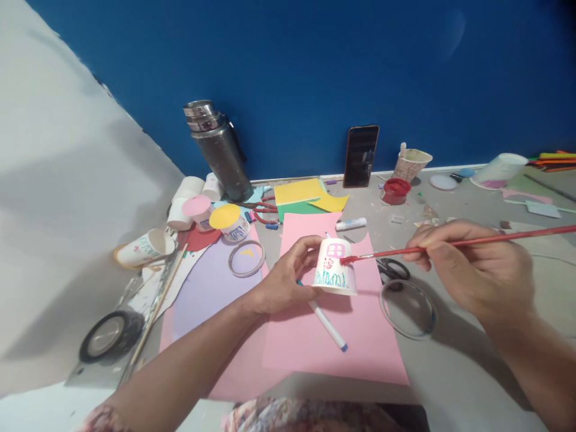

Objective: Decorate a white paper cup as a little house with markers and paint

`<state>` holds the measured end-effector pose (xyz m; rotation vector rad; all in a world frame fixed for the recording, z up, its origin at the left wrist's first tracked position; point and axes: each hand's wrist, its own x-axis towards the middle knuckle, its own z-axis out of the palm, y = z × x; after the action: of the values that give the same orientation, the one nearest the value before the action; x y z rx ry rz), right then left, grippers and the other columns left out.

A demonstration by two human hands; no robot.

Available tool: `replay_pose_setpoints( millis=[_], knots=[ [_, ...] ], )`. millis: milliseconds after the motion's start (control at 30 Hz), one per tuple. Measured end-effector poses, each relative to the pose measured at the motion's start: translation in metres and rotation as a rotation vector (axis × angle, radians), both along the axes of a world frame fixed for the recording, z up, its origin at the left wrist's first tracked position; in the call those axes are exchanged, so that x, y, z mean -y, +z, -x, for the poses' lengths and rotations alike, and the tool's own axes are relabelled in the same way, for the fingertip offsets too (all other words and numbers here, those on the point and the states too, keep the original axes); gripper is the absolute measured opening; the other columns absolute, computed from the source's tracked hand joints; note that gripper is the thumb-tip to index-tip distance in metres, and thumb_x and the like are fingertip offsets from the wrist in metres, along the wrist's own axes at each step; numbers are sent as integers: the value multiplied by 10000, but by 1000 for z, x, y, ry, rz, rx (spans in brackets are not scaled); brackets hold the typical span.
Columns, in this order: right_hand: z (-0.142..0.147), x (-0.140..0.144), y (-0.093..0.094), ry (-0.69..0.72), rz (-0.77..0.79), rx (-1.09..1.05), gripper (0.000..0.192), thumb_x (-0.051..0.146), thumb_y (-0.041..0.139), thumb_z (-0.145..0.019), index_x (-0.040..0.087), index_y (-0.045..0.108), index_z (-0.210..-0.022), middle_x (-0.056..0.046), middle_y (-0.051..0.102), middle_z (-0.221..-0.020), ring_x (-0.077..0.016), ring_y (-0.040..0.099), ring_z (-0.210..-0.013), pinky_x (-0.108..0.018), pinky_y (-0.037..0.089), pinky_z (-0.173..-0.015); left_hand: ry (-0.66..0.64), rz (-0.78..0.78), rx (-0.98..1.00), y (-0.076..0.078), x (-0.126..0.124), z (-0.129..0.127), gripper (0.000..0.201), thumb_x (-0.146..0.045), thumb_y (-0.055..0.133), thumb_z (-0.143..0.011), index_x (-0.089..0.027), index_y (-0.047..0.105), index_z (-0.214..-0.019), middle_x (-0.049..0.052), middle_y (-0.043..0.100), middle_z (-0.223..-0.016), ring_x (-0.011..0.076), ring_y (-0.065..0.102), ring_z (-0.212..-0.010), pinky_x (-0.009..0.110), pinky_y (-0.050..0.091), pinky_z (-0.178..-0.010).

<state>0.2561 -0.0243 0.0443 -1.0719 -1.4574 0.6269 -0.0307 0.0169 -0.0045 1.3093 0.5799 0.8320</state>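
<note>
My left hand (288, 273) is wrapped round a white paper cup (332, 270), held upside down above pink paper (360, 342). The cup bears a pink window drawing, red dabs and green-blue squiggles near its rim. A paintbrush (450, 243) with a red handle is pinched in my right hand (481, 270). Its red-loaded tip touches or nearly touches the cup's side beside the red dabs. Under the cup lies a white marker with a blue end (330, 327). Black-handled scissors (393, 268) and a tape ring (408, 309) lie below the brush, to the cup's right.
An open red paint pot (396, 191) stands at the back, near a speckled cup (411, 163) and a phone (361, 156) leaning on the wall. A steel flask (220, 150) stands back left, by several decorated cups. Black tape (103, 337) lies far left.
</note>
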Motion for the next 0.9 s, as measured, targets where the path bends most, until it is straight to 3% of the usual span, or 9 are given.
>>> replay_pose_setpoints(
  millis=[900],
  knots=[
    [-3, -3, -5, 66, -74, -44, 121, 326, 706, -968, 313, 767, -864, -42, 701, -725, -245, 620, -597, -458, 491, -521, -2, -27, -5, -4, -1, -1, 746, -110, 872, -709, -296, 561, -1361, 96, 598, -1466, 336, 540, -1434, 496, 421, -1195]
  ],
)
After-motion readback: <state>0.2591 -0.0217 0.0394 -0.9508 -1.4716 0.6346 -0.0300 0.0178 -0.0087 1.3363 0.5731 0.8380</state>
